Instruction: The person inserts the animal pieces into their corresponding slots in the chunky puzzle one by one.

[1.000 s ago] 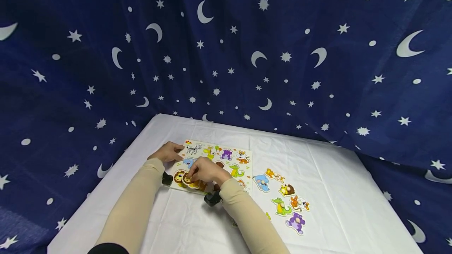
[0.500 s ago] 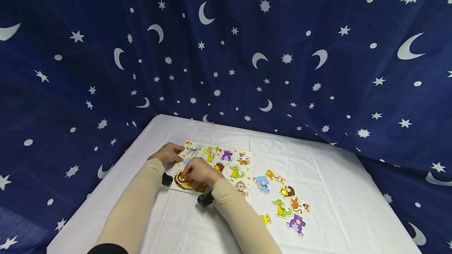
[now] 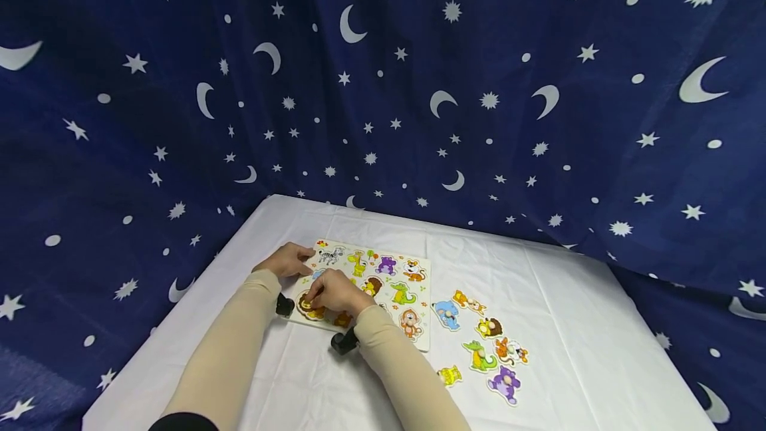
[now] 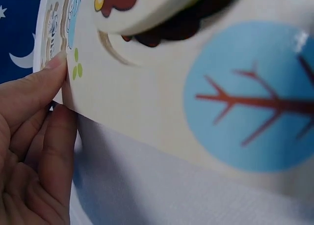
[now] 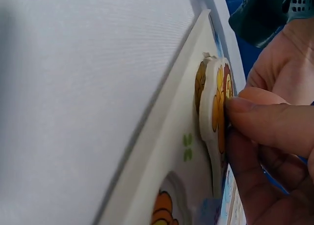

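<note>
My right hand (image 3: 335, 292) pinches the lion puzzle piece (image 5: 216, 102) between thumb and fingers. The piece lies over the lion picture at the board's near left; the right wrist view shows a gap under part of its edge. From the left wrist view, too, the thick pale rim of the lion piece (image 4: 147, 21) stands tilted above its recess. My left hand (image 3: 286, 261) grips the left edge of the animal puzzle board (image 3: 422, 314), thumb on the face (image 4: 56, 61) and fingers at the underside. Zebra, giraffe, hippo, tiger, hedgehog, crocodile and monkey pictures show on the board.
Right of the board lie loose pieces: an elephant (image 3: 445, 314), an orange animal (image 3: 469, 302), a hedgehog (image 3: 489, 328), a tiger (image 3: 510, 350), a crocodile (image 3: 480, 356) and a purple hippo (image 3: 505, 385). A yellow piece (image 3: 449, 376) lies beside the right sleeve. White cloth (image 3: 574, 351) covers the table.
My right hand has moved left with the lion piece, bringing it over the lion picture. The yellow piece and monkey picture have come out from behind my right arm. My left hand stays put.
</note>
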